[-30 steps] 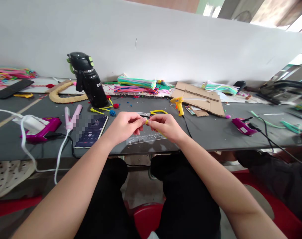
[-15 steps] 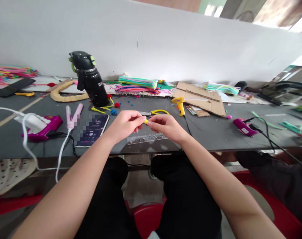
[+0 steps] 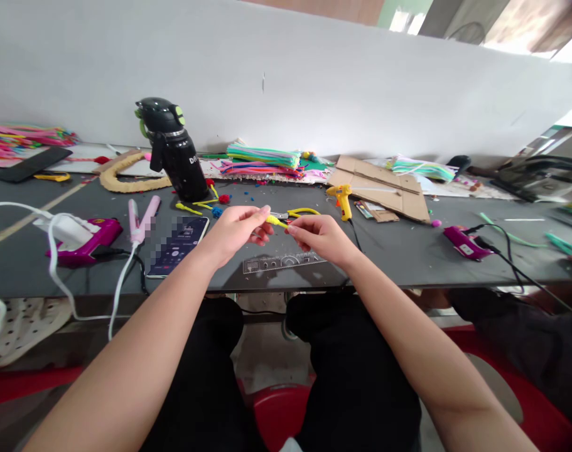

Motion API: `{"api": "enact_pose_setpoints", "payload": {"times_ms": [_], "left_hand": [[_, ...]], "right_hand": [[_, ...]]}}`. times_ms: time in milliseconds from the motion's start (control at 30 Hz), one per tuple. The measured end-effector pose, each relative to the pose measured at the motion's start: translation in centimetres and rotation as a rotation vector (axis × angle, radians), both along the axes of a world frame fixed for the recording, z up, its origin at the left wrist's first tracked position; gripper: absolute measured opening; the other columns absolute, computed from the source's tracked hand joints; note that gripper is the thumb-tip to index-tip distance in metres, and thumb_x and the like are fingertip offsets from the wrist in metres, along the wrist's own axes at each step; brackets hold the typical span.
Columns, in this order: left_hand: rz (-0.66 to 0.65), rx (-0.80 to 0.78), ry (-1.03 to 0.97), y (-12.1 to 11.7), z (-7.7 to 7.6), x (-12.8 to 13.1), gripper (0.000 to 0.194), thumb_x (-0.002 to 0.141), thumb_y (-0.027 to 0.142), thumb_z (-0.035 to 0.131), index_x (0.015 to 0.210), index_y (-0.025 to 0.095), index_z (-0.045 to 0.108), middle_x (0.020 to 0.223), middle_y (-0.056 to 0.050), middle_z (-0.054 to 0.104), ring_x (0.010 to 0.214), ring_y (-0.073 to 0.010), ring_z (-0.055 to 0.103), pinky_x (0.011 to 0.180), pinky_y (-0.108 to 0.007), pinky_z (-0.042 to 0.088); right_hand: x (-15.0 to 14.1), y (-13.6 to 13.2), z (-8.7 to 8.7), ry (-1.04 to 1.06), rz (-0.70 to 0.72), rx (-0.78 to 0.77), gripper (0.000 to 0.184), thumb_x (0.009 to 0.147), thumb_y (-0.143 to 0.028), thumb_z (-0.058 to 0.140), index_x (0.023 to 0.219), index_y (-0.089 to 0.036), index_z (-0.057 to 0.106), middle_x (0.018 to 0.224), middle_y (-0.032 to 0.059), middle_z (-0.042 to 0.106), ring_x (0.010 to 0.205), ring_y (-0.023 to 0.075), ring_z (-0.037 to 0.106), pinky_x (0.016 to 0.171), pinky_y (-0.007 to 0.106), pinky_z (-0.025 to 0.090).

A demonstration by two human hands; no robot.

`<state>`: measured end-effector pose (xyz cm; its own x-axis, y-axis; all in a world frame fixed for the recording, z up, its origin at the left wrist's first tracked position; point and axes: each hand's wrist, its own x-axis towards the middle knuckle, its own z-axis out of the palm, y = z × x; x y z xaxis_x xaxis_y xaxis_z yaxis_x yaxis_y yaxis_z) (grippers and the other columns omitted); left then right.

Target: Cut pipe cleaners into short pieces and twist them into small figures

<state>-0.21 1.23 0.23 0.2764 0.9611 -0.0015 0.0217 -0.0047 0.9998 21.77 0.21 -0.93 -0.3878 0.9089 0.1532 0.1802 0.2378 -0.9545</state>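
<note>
A short yellow pipe cleaner [image 3: 277,221], thicker at its left end, spans the gap between my hands above the table. My left hand [image 3: 243,229] pinches the thick end with thumb and forefinger. At the thin end, the fingertips of my right hand [image 3: 316,233] are closed on it. Behind them lie yellow-handled pliers [image 3: 303,211], partly covered by my hands. Beneath is a clear plastic ruler [image 3: 286,261] on the grey table. Yellow pipe cleaner pieces with red and blue tufts [image 3: 217,212] lie left of my hands.
A black bottle [image 3: 175,154] stands at the back left. A phone [image 3: 179,247] and pink hair straightener [image 3: 141,220] lie left. At right are a yellow glue gun [image 3: 342,199], cardboard [image 3: 382,188] and a purple power block [image 3: 467,243]. Pipe cleaner bundles [image 3: 264,155] line the wall.
My hands have drawn slightly apart, and more of the yellow pipe cleaner shows between them. My left thumb has lifted a little. The view has shifted slightly.
</note>
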Motion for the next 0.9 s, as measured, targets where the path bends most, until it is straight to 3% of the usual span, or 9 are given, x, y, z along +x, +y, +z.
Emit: {"api": "enact_pose_setpoints", "payload": {"times_ms": [100,267,600,800,900], "left_hand": [[0.033,-0.05,-0.134,0.1,-0.1,0.3,0.039,0.081,0.05,0.075,0.089,0.012,0.074,0.089,-0.012,0.073,0.08,-0.0177,0.069,0.069,-0.028,0.055],[0.083,-0.034,-0.153,0.0,0.0,1.1,0.037,0.075,0.043,0.082,0.098,0.015,0.075,0.104,-0.011,0.075,0.097,-0.0209,0.07,0.08,-0.029,0.056],[0.139,0.062,-0.131,0.7,-0.4,2.5,0.041,0.07,0.047,0.084,0.093,0.014,0.075,0.092,-0.008,0.074,0.084,-0.018,0.066,0.079,-0.031,0.054],[0.126,0.034,-0.261,1.1,-0.2,2.6,0.032,0.07,0.04,0.085,0.081,0.014,0.071,0.081,-0.004,0.068,0.07,-0.0122,0.06,0.067,-0.024,0.052],[0.026,0.008,-0.32,1.1,0.0,2.4,0.027,0.074,0.037,0.082,0.077,0.014,0.068,0.068,-0.001,0.062,0.055,-0.01,0.055,0.054,-0.025,0.05]], "right_hand": [[-1.0,-0.2,-0.1,0.079,-0.035,-0.074,0.033,0.087,-0.049,0.069,0.092,-0.016,0.064,0.058,-0.0031,0.061,0.048,0.0093,0.054,0.049,0.023,0.046],[-2.6,-0.4,-0.3,0.152,-0.072,-0.11,0.033,0.088,-0.049,0.067,0.09,-0.018,0.057,0.064,0.0003,0.069,0.049,0.0104,0.061,0.05,0.022,0.05],[-4.1,-0.3,-1.5,0.159,-0.068,-0.097,0.032,0.092,-0.049,0.062,0.088,-0.018,0.056,0.066,0.0002,0.069,0.049,0.0099,0.062,0.049,0.02,0.048],[-4.6,-0.5,-1.0,0.347,0.016,-0.234,0.027,0.093,-0.043,0.063,0.091,-0.016,0.059,0.073,0.0025,0.071,0.06,0.0103,0.066,0.058,0.021,0.051],[-4.5,-0.7,-0.4,0.489,0.11,-0.34,0.023,0.093,-0.038,0.066,0.092,-0.016,0.061,0.075,0.0023,0.07,0.061,0.009,0.063,0.061,0.02,0.051]]}}
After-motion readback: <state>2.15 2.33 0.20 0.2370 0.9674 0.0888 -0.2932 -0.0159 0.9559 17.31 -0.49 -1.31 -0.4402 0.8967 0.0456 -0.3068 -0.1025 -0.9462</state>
